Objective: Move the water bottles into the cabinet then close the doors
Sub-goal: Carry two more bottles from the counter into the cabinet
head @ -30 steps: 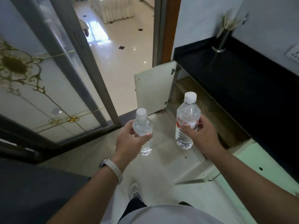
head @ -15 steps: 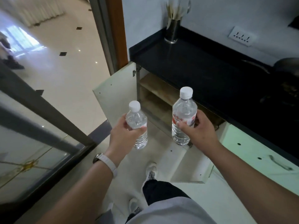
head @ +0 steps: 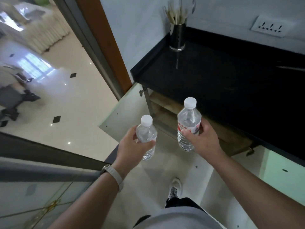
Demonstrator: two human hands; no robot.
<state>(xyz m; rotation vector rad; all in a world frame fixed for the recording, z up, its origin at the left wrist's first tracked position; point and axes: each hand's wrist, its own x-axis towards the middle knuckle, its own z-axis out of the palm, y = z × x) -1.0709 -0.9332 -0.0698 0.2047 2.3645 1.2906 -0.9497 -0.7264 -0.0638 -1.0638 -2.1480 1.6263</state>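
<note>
My left hand (head: 132, 146) grips a small clear water bottle (head: 147, 134) with a white cap and no label. My right hand (head: 203, 140) holds a taller clear water bottle (head: 188, 123) with a red-and-white label. Both bottles are upright, held in the air in front of the open cabinet (head: 166, 111) under the black counter. The cabinet's left door (head: 125, 111) swings wide open towards the doorway; its right door (head: 283, 169) also stands open. A wooden shelf shows inside, and the deeper interior is hidden by the counter.
A black countertop (head: 222, 76) carries a metal holder of chopsticks (head: 177, 35) near the wall. A wall socket (head: 270, 27) sits above it. A sliding glass door (head: 41, 187) is at my left, with a tiled room beyond. My shoe (head: 175, 187) is on the floor below.
The view has swung right towards the counter and I have stepped closer to the cabinet. Both hands keep their bottles, which now sit nearer the opening.
</note>
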